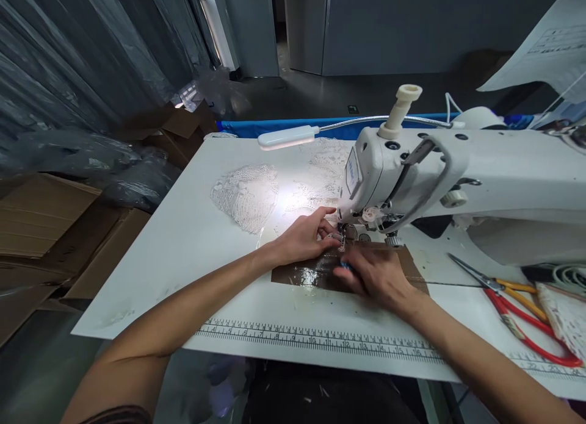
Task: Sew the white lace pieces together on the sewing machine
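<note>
My left hand (306, 236) lies just left of the needle area of a white sewing machine (412, 168). Its thumb and fingers pinch a small piece of whitish lace (337, 237) close to the presser foot. My right hand (378, 276) is low in front of the needle, fingers curled over the brown shiny sheet (297, 274) on the table. A small blue thing (345, 265) peeks out at its fingertips; the rest is hidden. White lace pieces (247, 195) lie behind my left hand, under the lit lamp (286, 137).
Scissors (503, 290) with red and orange handles rest at the right, beside a patterned cloth (563, 317). A printed ruler (320, 340) runs along the front edge of the white table (183, 253). Cardboard boxes (50, 216) and clear plastic crowd the left.
</note>
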Demonstrator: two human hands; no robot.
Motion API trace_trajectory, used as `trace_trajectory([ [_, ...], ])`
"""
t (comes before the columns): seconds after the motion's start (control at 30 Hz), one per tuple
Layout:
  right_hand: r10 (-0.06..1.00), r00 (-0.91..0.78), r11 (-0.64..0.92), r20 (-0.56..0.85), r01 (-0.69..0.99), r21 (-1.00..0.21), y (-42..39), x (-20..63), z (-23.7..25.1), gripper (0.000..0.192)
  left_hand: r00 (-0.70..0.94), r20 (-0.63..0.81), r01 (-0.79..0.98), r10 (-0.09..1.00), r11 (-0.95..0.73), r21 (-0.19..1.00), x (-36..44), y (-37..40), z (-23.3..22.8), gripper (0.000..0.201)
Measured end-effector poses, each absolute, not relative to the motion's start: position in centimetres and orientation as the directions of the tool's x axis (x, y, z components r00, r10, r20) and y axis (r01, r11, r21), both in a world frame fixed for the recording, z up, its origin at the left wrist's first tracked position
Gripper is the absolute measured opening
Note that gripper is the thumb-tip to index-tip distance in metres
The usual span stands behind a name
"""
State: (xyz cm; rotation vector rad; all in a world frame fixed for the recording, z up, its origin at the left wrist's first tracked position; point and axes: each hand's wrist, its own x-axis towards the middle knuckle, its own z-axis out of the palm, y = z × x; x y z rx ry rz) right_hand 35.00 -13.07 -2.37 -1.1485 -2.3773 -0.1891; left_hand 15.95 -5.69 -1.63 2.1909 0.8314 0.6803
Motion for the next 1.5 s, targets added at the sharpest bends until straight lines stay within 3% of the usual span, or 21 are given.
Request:
trace_trajectory([
  [0.13, 0.574, -0.65, 0.782, 0.498, 0.614, -0.101, -16.3, 37.2, -2.3, 0.046, 0.729, 0.355, 0.426, 0.586, -0.793, 0.435, 15.1, -5.8, 0.5, 0.022],
  [0.27, 0.708, -0.508, 0.632, 0.49, 0.766, -0.12, -16.4, 40.4, -2.7, 0.038, 0.784, 0.398, 0.396, 0.475, -0.878, 0.268, 14.7, -5.2, 0.7, 0.021],
  [0.4, 0.822, -0.337, 0.455, 0.459, 0.873, -0.175, -14.8, 41.6, -2.4, 0.025, 0.784, 0.419, 0.389, 0.459, -0.888, 0.244, 15.3, -4.9, -0.7, 0.019],
  [0.53, 0.835, -0.342, 0.475, 0.432, 0.844, -0.25, -13.3, 40.3, -1.9, 0.026, 0.743, 0.443, 0.441, 0.501, -0.865, 0.237, 16.2, -4.7, -1.6, 0.02],
  [0.7, 0.839, -0.315, 0.48, 0.444, 0.814, -0.328, -12.0, 39.3, -2.6, 0.023, 0.78, 0.401, 0.458, 0.48, -0.875, 0.156, 16.9, -4.0, -2.5, 0.019],
  [0.9, 0.829, -0.309, 0.475, 0.465, 0.83, -0.294, -12.1, 40.0, -3.9, 0.023, 0.778, 0.399, 0.492, 0.486, -0.865, 0.094, 17.1, -3.7, -2.3, 0.019],
  [1.0, 0.87, -0.216, 0.355, 0.443, 0.898, -0.26, -12.2, 40.3, -4.2, 0.023, 0.76, 0.44, 0.438, 0.478, -0.877, 0.196, 16.6, -5.4, -0.4, 0.019],
  [1.1, 0.891, -0.026, 0.174, 0.454, 0.942, -0.288, -12.1, 40.5, -4.4, 0.023, 0.898, 0.327, 0.14, 0.294, -0.896, 0.421, 15.6, -7.6, 1.5, 0.02],
  [1.17, 0.881, 0.025, 0.147, 0.472, 0.935, -0.323, -12.0, 40.4, -4.5, 0.022, 0.918, 0.304, 0.095, 0.255, -0.886, 0.454, 15.1, -8.1, 1.9, 0.018],
  [1.33, 0.865, -0.027, 0.267, 0.502, 0.87, -0.414, -12.3, 39.6, -4.0, 0.016, 0.865, 0.352, 0.281, 0.356, -0.927, 0.248, 14.9, -6.2, -0.6, 0.016],
  [1.5, 0.938, -0.213, 0.335, 0.273, 0.759, -0.558, -12.4, 38.6, -2.4, 0.017, 0.842, 0.427, 0.319, 0.329, -0.943, 0.097, 15.5, -5.1, -2.6, 0.019],
])
